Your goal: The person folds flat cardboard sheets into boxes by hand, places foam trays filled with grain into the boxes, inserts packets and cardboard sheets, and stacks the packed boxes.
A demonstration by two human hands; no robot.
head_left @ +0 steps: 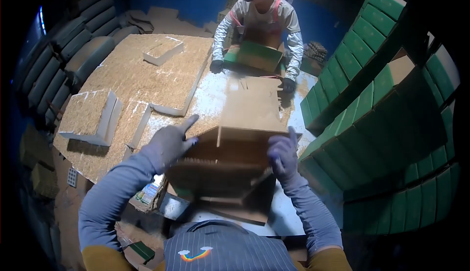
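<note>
An open cardboard box [220, 178] stands in front of me on the white tabletop, its inside brown and its flaps raised. At the box's left side is my gloved left hand [171, 141], with the index finger stretched out and the thumb apart. My gloved right hand [284, 156] is at the right edge of the box, index finger pointing up and the other fingers curled; whether it grips the edge cannot be made out. Beyond the box a flat cardboard flap or sheet [249, 107] lies on the table.
Across the table a person [262, 18] holds a green box [254, 55]. Brown granular material [166, 82] with white-edged blocks [90, 116] covers the left. Green boxes [352, 50] are stacked at right, grey sacks [90, 55] at left.
</note>
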